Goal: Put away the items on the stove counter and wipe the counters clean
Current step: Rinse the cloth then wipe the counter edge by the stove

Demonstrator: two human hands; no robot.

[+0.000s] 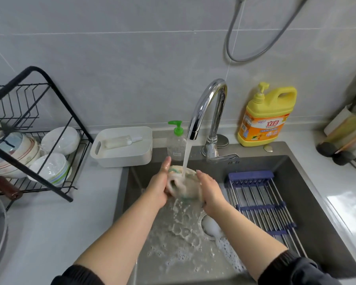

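Wet cloth (182, 183) bunched between both hands, above sink (308, 192), directly under water stream from chrome faucet (209, 103). Left hand (158, 187) grips cloth's left side, fingers curled under it, thumb up. Right hand (211, 192) cups right side, fingers wrapped around cloth. Foamy water on sink floor below. Blue-ended roll rack (263, 206) lies across sink's right part. Behind sink: green-pump bottle (176, 140), white box (122, 153), yellow detergent jug (267, 118). On left counter: black dish rack (66, 103) holding bowls (53, 167).
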